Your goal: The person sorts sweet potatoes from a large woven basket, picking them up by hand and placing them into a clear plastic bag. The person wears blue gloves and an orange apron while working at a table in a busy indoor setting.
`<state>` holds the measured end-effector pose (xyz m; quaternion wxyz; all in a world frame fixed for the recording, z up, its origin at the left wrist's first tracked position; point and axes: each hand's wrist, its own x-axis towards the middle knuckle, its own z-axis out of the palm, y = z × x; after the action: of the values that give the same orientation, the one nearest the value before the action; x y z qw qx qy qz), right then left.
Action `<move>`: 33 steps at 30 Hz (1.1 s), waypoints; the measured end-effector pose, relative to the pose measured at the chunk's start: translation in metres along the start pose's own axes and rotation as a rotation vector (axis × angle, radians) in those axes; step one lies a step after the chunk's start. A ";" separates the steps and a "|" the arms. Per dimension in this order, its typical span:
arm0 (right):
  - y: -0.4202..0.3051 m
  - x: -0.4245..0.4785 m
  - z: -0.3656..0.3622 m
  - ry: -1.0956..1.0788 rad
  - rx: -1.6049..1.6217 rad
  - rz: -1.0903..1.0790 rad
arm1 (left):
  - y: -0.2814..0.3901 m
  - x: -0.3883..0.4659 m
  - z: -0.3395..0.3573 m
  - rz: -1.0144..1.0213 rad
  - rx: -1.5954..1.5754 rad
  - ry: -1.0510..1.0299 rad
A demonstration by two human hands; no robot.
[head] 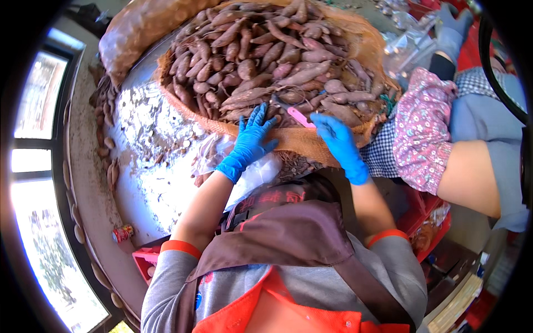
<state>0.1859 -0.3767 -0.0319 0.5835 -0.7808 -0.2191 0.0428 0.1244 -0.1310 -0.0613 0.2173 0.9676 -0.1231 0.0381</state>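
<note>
A large heap of sweet potatoes [247,70] fills an opened orange mesh sack [291,140] in front of me. My left hand [253,135], in a blue glove, rests with spread fingers over the near edge of the sack, its fingertips at the sweet potatoes. My right hand [334,134], also gloved in blue, hovers at the same rim with its fingers slightly bent and nothing visible in them. Just left of its fingertips a knife with a pink handle [300,117] lies on the sweet potatoes, its dark blade pointing away from me.
A full mesh sack [137,35] lies at the far left. Dirt and scraps litter the metal tabletop [137,179], and a clear plastic bag [262,170] sits under my left wrist. A red can [123,234] stands by the windows. At right is a co-worker's floral sleeve [424,129] and grey-gloved hand [454,31].
</note>
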 end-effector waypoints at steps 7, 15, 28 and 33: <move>0.023 0.028 0.062 -0.036 -0.443 -0.193 | 0.020 -0.050 -0.060 0.012 -0.355 0.008; -0.001 0.032 -0.042 0.132 -0.819 -0.051 | 0.030 -0.080 -0.070 -0.173 -0.635 0.136; -0.057 0.042 0.103 -0.275 0.393 0.117 | 0.046 -0.031 -0.090 -0.384 -1.398 0.218; -0.068 0.035 0.092 -0.272 0.244 0.013 | 0.030 -0.042 -0.080 -0.599 -1.558 0.249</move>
<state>0.1678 -0.2659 0.0089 0.6384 -0.6928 -0.2841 0.1782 0.0743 -0.1140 0.0176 0.8355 0.5216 0.1725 -0.0108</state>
